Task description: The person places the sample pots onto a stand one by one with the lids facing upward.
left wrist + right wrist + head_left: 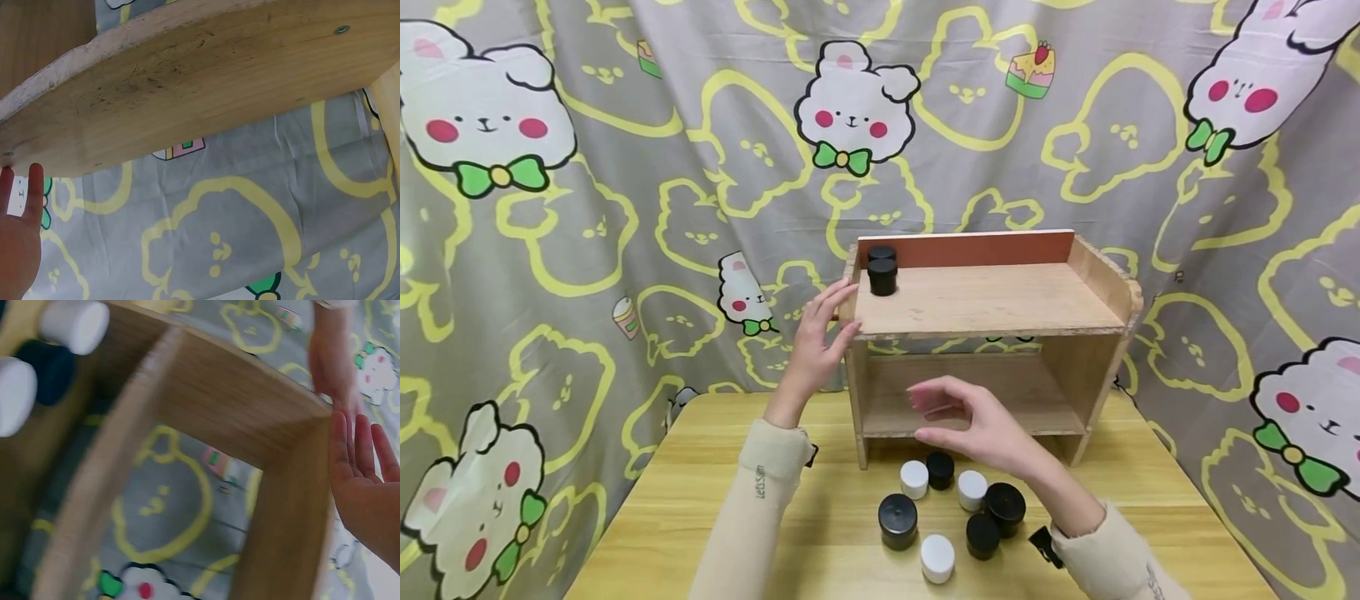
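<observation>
Left hand (pixel 818 343): released, fingers against shelf (pixel 985 300) left side.
Right hand (pixel 976 423): released, loosely curved, before shelf.
Two black jars (pixel 883 278): shelf top, left end.
Seven other jars (pixel 898 522): worktop (pixel 700 475).

A grey curtain (pixel 685 158) fills the top and both sides of the head view, printed with yellow outlines (pixel 730 77) and white animal faces (pixel 852 104). A cake slice print (pixel 1031 73) sits upper right; a wooden table (pixel 662 508) spans the bottom.
</observation>
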### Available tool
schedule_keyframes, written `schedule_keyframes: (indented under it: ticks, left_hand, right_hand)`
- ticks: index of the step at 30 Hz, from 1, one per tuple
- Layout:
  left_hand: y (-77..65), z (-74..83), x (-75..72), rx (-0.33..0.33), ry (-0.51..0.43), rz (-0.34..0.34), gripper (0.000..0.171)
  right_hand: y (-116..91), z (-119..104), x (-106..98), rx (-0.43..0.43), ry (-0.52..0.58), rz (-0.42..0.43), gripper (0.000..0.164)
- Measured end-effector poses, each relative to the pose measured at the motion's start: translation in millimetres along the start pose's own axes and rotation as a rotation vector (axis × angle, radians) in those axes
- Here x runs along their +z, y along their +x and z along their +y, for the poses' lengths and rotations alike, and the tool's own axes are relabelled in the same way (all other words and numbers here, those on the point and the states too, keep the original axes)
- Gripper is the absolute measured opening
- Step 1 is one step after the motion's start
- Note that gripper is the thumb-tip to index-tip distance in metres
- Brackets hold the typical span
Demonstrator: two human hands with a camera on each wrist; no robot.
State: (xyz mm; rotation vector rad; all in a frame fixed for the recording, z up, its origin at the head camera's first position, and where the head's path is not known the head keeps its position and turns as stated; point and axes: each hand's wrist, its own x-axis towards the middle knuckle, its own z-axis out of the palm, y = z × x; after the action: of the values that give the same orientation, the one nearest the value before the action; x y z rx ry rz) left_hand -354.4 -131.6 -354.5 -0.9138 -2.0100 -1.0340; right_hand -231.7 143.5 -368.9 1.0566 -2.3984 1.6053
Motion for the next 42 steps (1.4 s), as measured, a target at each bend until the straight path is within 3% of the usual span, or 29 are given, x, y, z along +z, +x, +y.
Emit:
schedule_keyframes:
  ticks: [7,15,21,29,42]
  left_hand:
    - [5.2,-0.5,3.4,-0.004,-0.006,-0.012,0.053]
    - [2.3,-0.3,2.9,-0.025,-0.014,-0.010,0.053]
    - [1.9,-1.7,2.7,-0.030,-0.016,-0.021,0.052]
    - [2.5,-2.9,2.0,-0.023,-0.011,-0.015,0.053]
    - [0.4,-2.4,1.6,-0.034,0.004,-0.026,0.053]
  right_hand:
    - [-20,33,16,0.131,0.066,-0.039,0.042]
    - [-38,71,47,0.192,0.112,-0.120,0.044]
    - [-47,91,58,0.273,0.162,-0.154,0.047]
    - [-52,108,74,0.281,0.172,-0.160,0.044]
    - [-56,116,83,0.316,0.163,-0.186,0.049]
